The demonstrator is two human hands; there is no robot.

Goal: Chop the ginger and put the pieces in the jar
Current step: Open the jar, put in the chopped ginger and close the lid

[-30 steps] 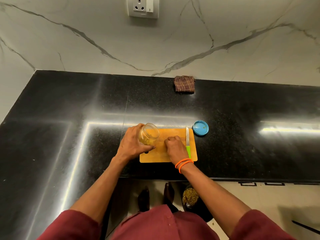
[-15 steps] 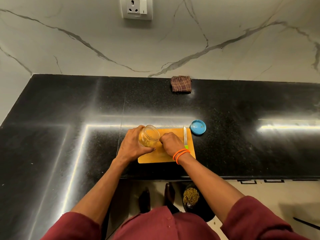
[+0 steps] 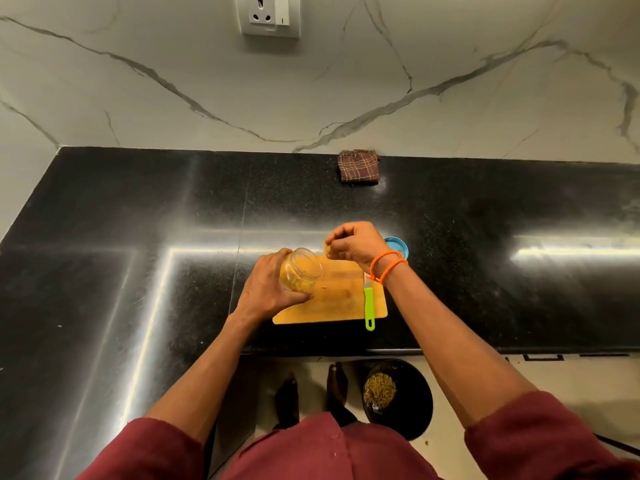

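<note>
While left hand (image 3: 266,292) grips clear glass jar (image 3: 300,270) tilted over wooden cutting board (image 3: 332,299), right hand (image 3: 356,244) pinches small yellow ginger piece (image 3: 326,247) just right of jar mouth. Yellowish chopped pieces inside jar. Green-handled knife (image 3: 369,304) on board's right edge.

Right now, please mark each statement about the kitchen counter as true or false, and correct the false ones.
1. The left hand holds the jar tilted over the cutting board. True.
2. The blue lid is screwed on the jar. False: it lies on the counter beside the board.
3. The right hand grips the knife. False: the knife lies on the board; the fingers pinch a small piece.
4. A checked cloth lies by the wall. True.
</note>
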